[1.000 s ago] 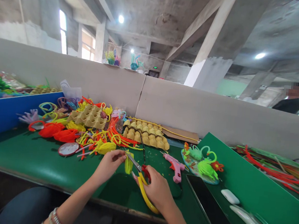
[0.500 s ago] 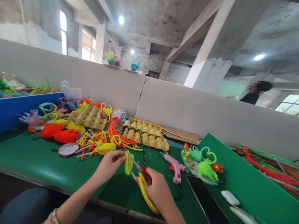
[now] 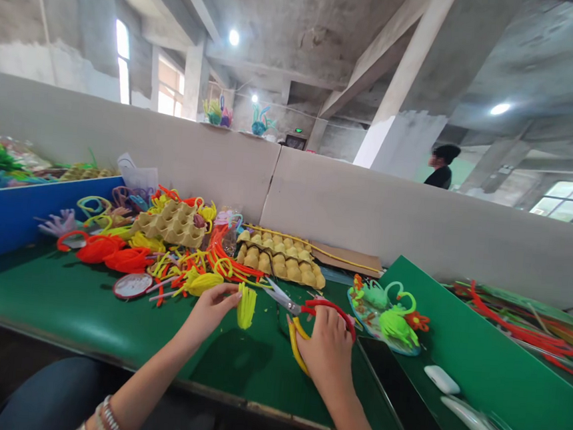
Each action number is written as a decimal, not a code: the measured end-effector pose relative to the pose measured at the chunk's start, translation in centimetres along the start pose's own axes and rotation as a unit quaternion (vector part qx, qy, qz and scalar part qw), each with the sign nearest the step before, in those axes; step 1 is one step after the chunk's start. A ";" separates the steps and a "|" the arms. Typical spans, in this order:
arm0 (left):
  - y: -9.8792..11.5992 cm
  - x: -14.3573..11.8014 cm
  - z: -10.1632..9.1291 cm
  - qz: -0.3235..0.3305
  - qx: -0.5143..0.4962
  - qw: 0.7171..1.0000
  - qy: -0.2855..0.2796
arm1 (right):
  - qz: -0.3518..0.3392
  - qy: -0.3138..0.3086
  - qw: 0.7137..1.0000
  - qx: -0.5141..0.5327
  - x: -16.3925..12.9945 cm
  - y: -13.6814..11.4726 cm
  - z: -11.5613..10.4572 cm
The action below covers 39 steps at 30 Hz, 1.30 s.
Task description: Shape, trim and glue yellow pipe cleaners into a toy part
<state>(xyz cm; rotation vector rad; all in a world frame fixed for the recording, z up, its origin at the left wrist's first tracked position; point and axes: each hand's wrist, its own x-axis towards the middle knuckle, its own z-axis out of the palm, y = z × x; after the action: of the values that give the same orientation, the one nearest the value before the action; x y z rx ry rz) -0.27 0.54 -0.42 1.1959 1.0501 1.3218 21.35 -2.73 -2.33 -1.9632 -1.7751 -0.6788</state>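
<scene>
A bare concrete hall with grey partition boards (image 3: pixel 367 209) rises beyond the green table (image 3: pixel 58 302). Past both hands lie egg trays (image 3: pixel 277 261). The right hand (image 3: pixel 327 349) is wrapped around the scissors (image 3: pixel 302 313); just beside, the left hand (image 3: pixel 211 309) pinches a fuzzy yellow bundle (image 3: pixel 246 305), hanging upright.

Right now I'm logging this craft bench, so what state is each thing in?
left hand: pinching the yellow bundle, held upright off the table
right hand: gripping the scissors
scissors: handles spread, blades apart from the bundle
egg tray: lying flat, cups up
phone: screen dark, flat on the table
</scene>
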 end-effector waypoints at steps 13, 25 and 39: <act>0.8 -0.5 0.3 -0.006 -0.042 0.999 -0.022 | -0.044 -0.119 0.950 0.285 -1.0 -2.1 -1.5; 0.5 -0.6 -0.1 0.037 -0.003 0.999 -0.029 | -0.056 -0.150 0.938 0.307 -1.4 -2.9 -1.6; 0.6 -0.5 -0.5 0.046 0.041 0.998 -0.015 | -0.090 -0.105 0.962 0.236 -1.5 -2.7 -1.3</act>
<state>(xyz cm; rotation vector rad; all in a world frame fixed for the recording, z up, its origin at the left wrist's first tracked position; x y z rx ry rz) -0.86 0.04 0.02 1.3359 1.0477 1.3382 18.46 -4.35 -2.27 -1.6078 -2.0292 -0.0761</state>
